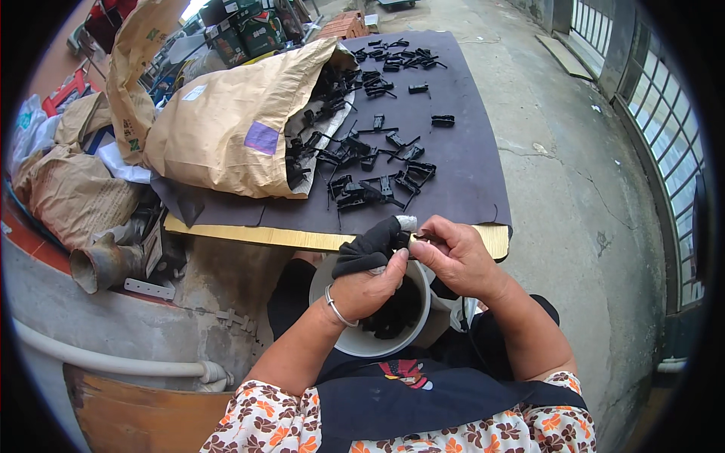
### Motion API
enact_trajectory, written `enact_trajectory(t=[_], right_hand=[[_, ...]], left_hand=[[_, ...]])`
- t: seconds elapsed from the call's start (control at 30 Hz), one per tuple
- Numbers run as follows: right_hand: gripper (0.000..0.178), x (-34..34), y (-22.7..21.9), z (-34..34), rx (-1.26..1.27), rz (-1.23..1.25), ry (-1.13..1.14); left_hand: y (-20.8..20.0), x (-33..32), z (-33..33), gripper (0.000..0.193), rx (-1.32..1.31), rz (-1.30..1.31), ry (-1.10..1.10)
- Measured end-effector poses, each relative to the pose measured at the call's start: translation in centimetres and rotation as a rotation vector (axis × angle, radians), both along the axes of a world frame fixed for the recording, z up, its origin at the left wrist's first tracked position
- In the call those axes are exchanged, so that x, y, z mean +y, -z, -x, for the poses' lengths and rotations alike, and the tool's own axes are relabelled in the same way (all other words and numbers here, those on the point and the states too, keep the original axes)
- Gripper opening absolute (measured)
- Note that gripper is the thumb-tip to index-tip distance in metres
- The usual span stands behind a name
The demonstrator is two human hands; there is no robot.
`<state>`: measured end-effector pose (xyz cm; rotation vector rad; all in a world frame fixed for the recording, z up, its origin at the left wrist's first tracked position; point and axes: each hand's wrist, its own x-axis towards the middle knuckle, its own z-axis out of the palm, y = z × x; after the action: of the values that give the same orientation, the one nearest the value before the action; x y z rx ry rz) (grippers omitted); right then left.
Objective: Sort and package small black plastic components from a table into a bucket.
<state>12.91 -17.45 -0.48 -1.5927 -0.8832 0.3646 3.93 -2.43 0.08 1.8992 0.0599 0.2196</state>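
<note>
My left hand (370, 273), in a black glove with a pale fingertip and the thumb bare, is closed on a small black plastic part (401, 239) above the table's near edge. Against that part my right hand (456, 257) is closed in a pinch. A bit of something pale yellow shows at its fingertips; its kind is too small to tell. Below both hands stands a light grey bucket (320, 300) with black pieces (393, 317) inside. Beyond my hands, several black plastic parts with thin stems (366, 192) lie scattered on the dark table cover (468, 166).
A large brown paper sack (204, 136) lies on the table, its mouth spilling black parts. Crumpled paper bags (75, 192) and a rusty metal pipe piece (102, 266) lie at the left. Boxes (242, 34) are stacked behind. A barred metal gate (668, 121) stands at the right.
</note>
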Motion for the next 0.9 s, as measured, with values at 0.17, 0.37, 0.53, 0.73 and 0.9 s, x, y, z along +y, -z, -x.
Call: enact_trajectory(t=[0.17,0.37,0.53,0.73,0.9], right_hand=[[0.019,0.6,1.3,0.3,-0.225,-0.018,-0.007],[0.022,1.0,1.2,1.0,-0.244,0.052,0.071],[0.021,1.4,1.6,1.4,-0.199,0.079,0.084],[0.024,2.3,2.2,1.9,-0.102,-0.021,0.012],[0.024,1.8,1.5,1.9,0.021,0.013,-0.073]], left_hand=[[0.8,-0.1,-0.3,0.036,-0.146,-0.089,-0.018],[1.4,-0.7,0.1,0.031,-0.200,-0.254,-0.053],[1.0,-1.6,0.8,0.029,-0.252,-0.486,-0.150],[1.7,-0.4,1.5,0.031,-0.207,-0.397,-0.122],[1.4,0.0,1.8,0.033,-0.111,-0.142,-0.089]])
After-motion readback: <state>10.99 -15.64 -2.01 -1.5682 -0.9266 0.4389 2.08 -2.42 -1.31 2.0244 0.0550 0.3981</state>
